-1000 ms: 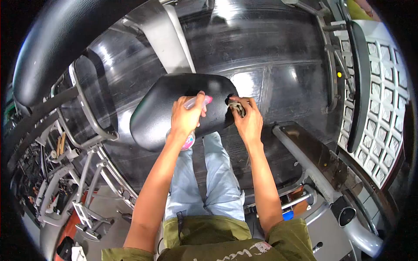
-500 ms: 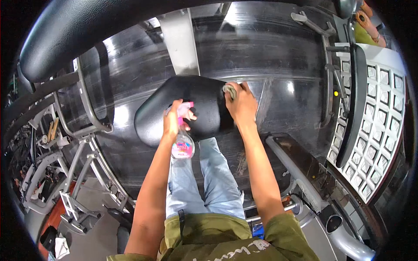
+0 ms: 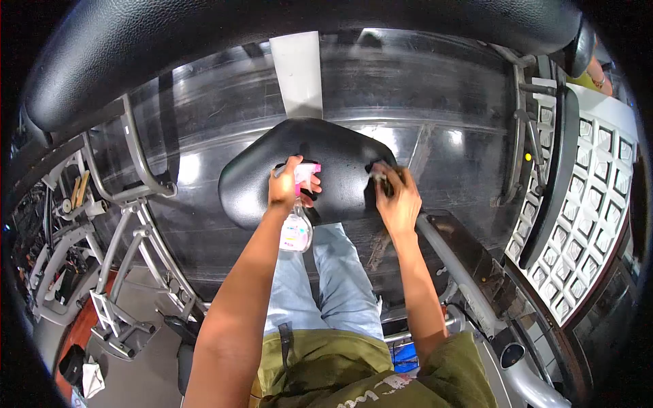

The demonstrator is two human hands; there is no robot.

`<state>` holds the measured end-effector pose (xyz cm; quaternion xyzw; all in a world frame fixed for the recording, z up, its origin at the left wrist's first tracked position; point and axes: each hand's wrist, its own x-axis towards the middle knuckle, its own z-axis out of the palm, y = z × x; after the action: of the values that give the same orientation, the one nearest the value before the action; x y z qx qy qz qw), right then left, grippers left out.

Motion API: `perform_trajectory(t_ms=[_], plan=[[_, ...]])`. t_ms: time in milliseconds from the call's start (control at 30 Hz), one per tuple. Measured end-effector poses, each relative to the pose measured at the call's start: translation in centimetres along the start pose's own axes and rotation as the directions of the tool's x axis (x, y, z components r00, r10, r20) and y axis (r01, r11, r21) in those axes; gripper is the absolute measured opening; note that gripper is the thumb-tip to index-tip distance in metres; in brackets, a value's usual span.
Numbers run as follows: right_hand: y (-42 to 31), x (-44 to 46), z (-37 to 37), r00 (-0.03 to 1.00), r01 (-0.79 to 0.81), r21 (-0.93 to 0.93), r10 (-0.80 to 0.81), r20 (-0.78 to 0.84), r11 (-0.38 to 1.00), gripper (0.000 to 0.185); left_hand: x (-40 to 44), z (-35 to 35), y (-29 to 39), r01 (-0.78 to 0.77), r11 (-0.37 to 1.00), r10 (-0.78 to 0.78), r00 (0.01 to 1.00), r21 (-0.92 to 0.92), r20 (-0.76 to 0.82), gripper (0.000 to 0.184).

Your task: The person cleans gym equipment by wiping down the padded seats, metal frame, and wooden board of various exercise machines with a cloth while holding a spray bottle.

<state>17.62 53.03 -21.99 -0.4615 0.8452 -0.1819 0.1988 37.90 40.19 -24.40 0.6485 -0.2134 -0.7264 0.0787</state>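
- Black pad: long axis left to right, below the 2 hands.
- Left hand: wrapped around the spray bottle's neck.
- Spray bottle: over the pad's near edge, long axis running away from the person, base nearest; pink nozzle points right.
- Cloth: blurred, at the pad's right end.
- Right hand: fingers narrow, gripping the cloth.

Bottle left, cloth right, pad beneath
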Motion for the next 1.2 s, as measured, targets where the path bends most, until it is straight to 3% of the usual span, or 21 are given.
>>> perform_trajectory(t_ms=[33, 100, 167, 200, 233, 367, 567, 667, 800, 833, 900, 967, 1033, 1100, 1200], plan=[[-0.9, 1.0, 0.5, 0.995, -0.055, 0.024, 0.057, -0.078, 0.998, 0.031, 0.0, 0.0, 0.1, -0.001, 1.0, 0.001, 1.0, 0.002, -0.003, 0.052], [-2.8, 2.4, 1.1, 0.99, -0.118, 0.01, 0.118, -0.072, 0.993, 0.028, 0.1, 0.0, 0.1, 0.044, 0.998, -0.044, 0.999, 0.041, 0.017, 0.06], [-5.1, 2.7, 2.1, 0.985, -0.155, 0.114, 0.162, -0.051, 0.981, 0.028, -0.1, 0.0, 0.1, 0.04, 0.999, -0.041, 0.999, 0.034, 0.014, 0.06], [-6.1, 2.0, 2.4, 0.994, -0.081, 0.125, 0.09, -0.066, 0.989, 0.027, -0.2, 0.1, 0.1, 0.035, 0.999, -0.036, 0.999, 0.029, 0.015, 0.06], [-7.2, 0.6, 2.6, 0.994, -0.103, 0.176, 0.105, -0.003, 0.979, 0.029, -0.2, 0.1, 0.2, 0.031, 0.999, -0.031, 0.999, 0.025, 0.016, 0.059], [-5.1, -5.4, 2.2, 0.999, -0.027, 0.061, 0.025, 0.025, 0.998, 0.036, -0.1, 0.1, 0.1, 0.034, 0.999, -0.034, 0.999, 0.003, 0.013, 0.059], [-2.7, -3.9, 0.6, 0.936, -0.325, 0.055, 0.329, -0.124, 0.944, 0.035, -0.2, 0.0, 0.1, 0.05, 0.998, -0.052, 0.997, 0.032, 0.057, 0.06], [-5.2, -4.0, 2.7, 0.951, -0.245, 0.107, 0.26, -0.169, 0.964, 0.035, 0.0, 0.0, 0.1, 0.058, 0.998, -0.059, 0.998, 0.031, 0.027, 0.061], [-7.1, -5.6, 3.6, 0.99, -0.093, 0.051, 0.086, 0.114, 0.994, 0.04, -0.3, 0.2, 0.3, 0.066, 0.997, -0.066, 0.998, 0.039, 0.016, 0.06], [-6.4, -4.8, 3.0, 0.997, -0.026, 0.058, 0.022, 0.068, 0.998, 0.037, -0.3, 0.1, 0.2, 0.065, 0.997, -0.065, 0.998, 0.038, 0.016, 0.06], [-5.2, -2.7, 1.6, 0.981, -0.195, 0.013, 0.195, -0.008, 0.981, 0.026, -0.2, 0.0, 0.0, 0.024, 0.999, -0.026, 0.998, 0.022, 0.056, 0.059], [-1.9, -0.5, 1.5, 0.952, -0.242, 0.054, 0.248, -0.178, 0.969, 0.024, -0.3, 0.1, 0.2, 0.011, 1.0, -0.012, 0.999, 0.007, 0.045, 0.056], [-2.0, 2.1, 0.5, 0.946, -0.296, 0.002, 0.294, -0.135, 0.955, 0.025, -0.3, 0.3, 0.3, 0.038, 0.999, -0.038, 0.999, -0.015, 0.015, 0.052], [-2.9, 4.3, 0.9, 0.978, -0.209, -0.069, 0.206, -0.042, 0.976, 0.028, -0.3, 0.2, 0.3, 0.051, 0.998, -0.05, 0.999, -0.024, 0.021, 0.051], [-5.5, 7.6, 3.5, 0.995, -0.034, -0.031, 0.036, 0.09, 0.999, 0.031, -0.2, 0.1, 0.2, 0.069, 0.996, -0.068, 0.997, -0.051, 0.022, 0.049]])
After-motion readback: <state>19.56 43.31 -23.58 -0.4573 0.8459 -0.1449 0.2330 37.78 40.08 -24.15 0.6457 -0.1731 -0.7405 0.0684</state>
